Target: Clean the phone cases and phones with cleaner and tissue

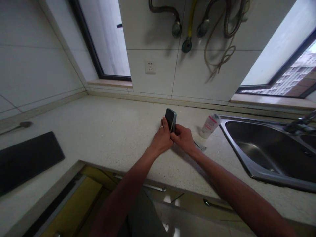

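Bare forearms (228,182), fingers (165,122) around phone (170,116), pale counter (118,125)

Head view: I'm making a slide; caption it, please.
Left hand and right hand at a phone-like device over a countertop, near a steel sink.

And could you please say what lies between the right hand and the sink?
A white tube and a small grey item, in the head view.

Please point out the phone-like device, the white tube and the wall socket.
Phone-like device (169,115): head view, its dark face.
White tube (209,126): head view, middle of its body.
Wall socket (150,67): head view, middle of its faceplate.
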`<state>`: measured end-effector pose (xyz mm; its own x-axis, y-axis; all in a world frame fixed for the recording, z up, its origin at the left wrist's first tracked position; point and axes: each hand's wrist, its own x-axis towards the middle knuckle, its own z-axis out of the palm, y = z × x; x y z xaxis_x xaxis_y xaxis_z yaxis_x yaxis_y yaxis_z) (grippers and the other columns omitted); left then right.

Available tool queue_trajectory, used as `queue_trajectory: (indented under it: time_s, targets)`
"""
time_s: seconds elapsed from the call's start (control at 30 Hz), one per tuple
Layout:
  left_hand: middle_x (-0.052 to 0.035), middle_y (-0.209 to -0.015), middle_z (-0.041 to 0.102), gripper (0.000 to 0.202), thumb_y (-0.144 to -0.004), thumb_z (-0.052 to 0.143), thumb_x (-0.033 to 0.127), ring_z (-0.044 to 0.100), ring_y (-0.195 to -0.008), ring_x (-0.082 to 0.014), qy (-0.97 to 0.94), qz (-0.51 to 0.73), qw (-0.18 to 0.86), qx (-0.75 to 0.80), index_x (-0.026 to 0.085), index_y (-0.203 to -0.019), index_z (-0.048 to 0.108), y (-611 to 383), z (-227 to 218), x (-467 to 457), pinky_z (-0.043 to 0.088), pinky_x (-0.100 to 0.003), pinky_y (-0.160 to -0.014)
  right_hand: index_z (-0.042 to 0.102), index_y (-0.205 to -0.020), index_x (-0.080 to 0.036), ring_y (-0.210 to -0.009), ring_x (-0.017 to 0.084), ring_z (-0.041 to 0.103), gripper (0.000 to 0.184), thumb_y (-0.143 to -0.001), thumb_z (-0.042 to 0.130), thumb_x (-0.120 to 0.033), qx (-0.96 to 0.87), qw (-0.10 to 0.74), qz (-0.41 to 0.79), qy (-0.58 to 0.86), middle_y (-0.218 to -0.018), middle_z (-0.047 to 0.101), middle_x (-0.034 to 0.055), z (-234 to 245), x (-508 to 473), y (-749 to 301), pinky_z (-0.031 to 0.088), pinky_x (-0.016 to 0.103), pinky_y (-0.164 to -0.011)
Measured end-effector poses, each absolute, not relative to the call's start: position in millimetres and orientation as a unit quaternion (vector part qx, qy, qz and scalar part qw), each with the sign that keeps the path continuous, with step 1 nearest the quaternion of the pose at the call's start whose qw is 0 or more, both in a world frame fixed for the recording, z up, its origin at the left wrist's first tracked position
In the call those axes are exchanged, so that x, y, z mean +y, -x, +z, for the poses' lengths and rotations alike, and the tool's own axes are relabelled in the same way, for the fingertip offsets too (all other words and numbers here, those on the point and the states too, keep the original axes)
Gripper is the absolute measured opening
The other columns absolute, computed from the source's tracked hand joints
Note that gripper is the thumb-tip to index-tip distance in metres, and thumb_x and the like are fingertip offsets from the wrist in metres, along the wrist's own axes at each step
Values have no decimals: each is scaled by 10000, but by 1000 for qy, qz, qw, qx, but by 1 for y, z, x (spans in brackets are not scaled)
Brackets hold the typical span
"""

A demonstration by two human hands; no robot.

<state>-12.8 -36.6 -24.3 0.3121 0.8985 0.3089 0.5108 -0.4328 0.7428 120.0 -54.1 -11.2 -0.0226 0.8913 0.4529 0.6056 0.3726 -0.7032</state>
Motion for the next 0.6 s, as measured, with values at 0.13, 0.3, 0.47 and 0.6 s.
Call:
queue_trajectory:
  time_s: [0.13,0.3,0.47,0.6]
  targets:
    - [-298,-1598,159,1026,-787,581,240,375,-1392,-433,-771,326,275,474,82,-1572,-61,13,-19,-36,326,-593,-1099,569,-708,-188,-555,126,448,93,-696,538,-275,-697,442,164,540,-589,526,-9,-8,-52,-122,307,256,-529]
    - [-297,-1593,180,971,-813,542,237,446,-1339,-434,-779,306,258,482,96,-1575,-43,14,-18,-35,355,-589,-1072,613,-765,-172,-578,131,500,130,-688,548,-253,-696,435,187,539,-652,609,11,-6,-49,-125,361,253,-554]
    - [-303,-1573,213,898,-832,491,207,442,-1349,-400,-787,312,227,482,84,-1570,-6,16,-18,-37,365,-551,-1083,652,-870,-173,-720,178,631,239,-646,595,-234,-664,469,289,506,-795,695,40,-7,-45,-125,485,290,-690]
    - [-297,-1548,264,838,-824,490,210,400,-1384,-356,-763,377,247,463,54,-1546,94,17,-18,-37,350,-514,-1115,649,-978,-188,-940,211,669,326,-665,642,-279,-623,499,430,423,-1013,718,80,-9,-44,-126,517,350,-860]
